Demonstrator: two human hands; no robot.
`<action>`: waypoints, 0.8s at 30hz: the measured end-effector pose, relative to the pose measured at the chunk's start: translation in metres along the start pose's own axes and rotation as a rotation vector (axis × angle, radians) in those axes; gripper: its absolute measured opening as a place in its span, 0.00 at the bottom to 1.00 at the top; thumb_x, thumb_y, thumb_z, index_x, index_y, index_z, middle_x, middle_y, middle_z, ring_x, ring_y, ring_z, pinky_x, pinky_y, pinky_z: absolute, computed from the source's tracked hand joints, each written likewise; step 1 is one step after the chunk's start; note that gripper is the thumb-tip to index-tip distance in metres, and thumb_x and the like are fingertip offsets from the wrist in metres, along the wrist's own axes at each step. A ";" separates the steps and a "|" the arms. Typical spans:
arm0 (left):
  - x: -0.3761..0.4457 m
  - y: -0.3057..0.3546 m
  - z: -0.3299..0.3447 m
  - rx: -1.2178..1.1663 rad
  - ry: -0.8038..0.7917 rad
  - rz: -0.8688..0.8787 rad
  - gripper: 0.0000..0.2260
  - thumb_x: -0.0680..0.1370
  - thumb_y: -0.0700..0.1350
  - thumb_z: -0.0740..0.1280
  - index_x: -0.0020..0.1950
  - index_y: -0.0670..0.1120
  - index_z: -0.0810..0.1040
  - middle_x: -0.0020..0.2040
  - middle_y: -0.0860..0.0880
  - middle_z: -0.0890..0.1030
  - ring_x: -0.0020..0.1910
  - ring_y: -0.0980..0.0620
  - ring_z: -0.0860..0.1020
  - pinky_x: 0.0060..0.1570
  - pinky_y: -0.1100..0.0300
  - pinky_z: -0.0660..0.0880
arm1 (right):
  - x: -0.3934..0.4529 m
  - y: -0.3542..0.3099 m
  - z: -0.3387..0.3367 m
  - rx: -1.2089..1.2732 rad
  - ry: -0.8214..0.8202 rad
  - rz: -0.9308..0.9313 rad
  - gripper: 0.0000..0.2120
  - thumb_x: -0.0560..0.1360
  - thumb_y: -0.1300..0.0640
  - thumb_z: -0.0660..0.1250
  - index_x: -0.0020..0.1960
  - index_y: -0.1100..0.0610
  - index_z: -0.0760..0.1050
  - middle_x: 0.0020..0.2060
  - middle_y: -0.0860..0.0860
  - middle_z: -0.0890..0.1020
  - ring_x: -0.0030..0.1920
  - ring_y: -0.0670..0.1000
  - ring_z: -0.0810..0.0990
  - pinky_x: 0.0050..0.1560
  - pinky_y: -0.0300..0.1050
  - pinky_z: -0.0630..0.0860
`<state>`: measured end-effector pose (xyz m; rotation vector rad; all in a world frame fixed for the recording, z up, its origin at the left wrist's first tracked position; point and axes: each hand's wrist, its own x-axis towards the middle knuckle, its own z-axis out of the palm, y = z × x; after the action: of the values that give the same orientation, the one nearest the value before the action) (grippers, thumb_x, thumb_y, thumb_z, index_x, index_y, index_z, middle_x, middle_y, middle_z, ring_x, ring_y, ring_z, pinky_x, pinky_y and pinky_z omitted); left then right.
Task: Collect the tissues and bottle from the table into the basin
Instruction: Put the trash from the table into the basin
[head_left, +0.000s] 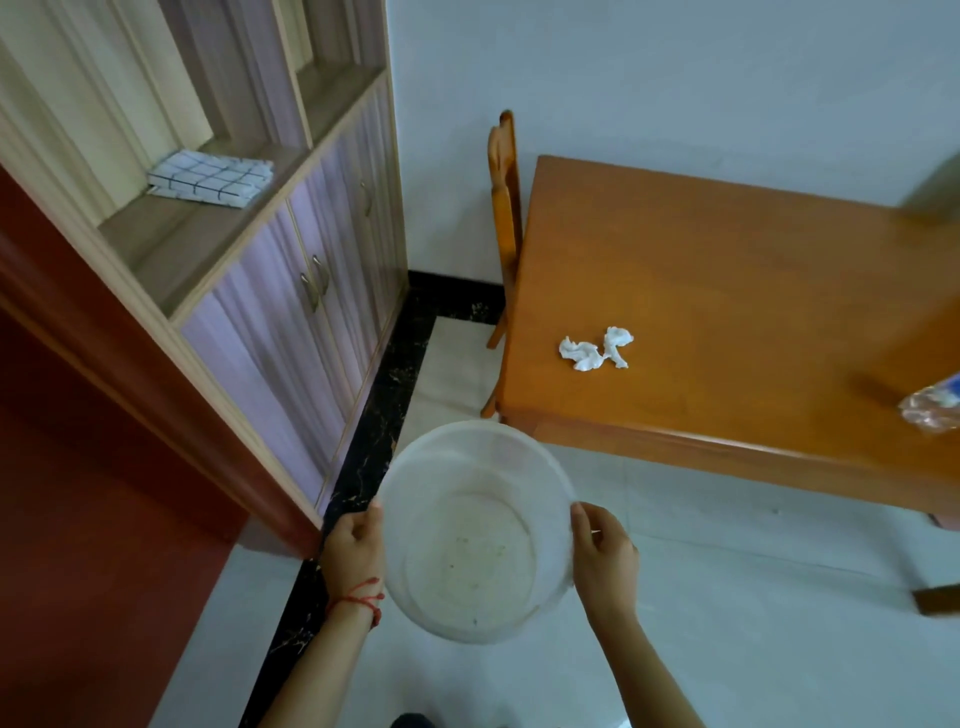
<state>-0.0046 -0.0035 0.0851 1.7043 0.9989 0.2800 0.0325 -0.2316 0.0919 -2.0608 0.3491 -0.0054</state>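
I hold a round translucent white basin in front of me above the floor. My left hand grips its left rim and my right hand grips its right rim. The basin has nothing in it. Two crumpled white tissues lie together on the orange wooden table, near its left front corner. A crushed clear plastic bottle with a blue label lies at the table's right side, partly cut off by the frame edge.
A wooden chair is tucked against the table's left end by the wall. A tall cabinet with a folded checked cloth on its shelf stands on the left. Pale tiled floor lies between me and the table.
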 end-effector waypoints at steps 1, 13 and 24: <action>0.003 0.003 -0.001 0.002 -0.003 0.012 0.15 0.76 0.48 0.63 0.37 0.37 0.74 0.37 0.41 0.77 0.38 0.44 0.73 0.38 0.56 0.65 | 0.000 -0.002 0.001 0.007 0.001 0.003 0.10 0.77 0.53 0.61 0.50 0.56 0.79 0.45 0.51 0.82 0.40 0.45 0.78 0.41 0.43 0.72; 0.016 0.018 0.017 0.117 -0.115 0.118 0.16 0.77 0.47 0.61 0.32 0.41 0.68 0.40 0.31 0.80 0.43 0.34 0.77 0.37 0.54 0.67 | 0.017 0.001 -0.007 0.018 0.035 0.070 0.09 0.77 0.54 0.61 0.49 0.54 0.79 0.39 0.47 0.81 0.39 0.40 0.77 0.35 0.35 0.70; 0.000 0.007 0.068 0.154 0.008 -0.036 0.14 0.77 0.46 0.62 0.40 0.36 0.76 0.42 0.36 0.81 0.41 0.43 0.74 0.41 0.55 0.67 | 0.080 0.032 -0.018 -0.061 -0.132 0.017 0.10 0.77 0.53 0.60 0.50 0.56 0.78 0.40 0.48 0.81 0.38 0.38 0.75 0.34 0.30 0.68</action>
<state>0.0415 -0.0499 0.0649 1.8224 1.0796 0.1910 0.0990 -0.2819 0.0623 -2.1057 0.2877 0.1519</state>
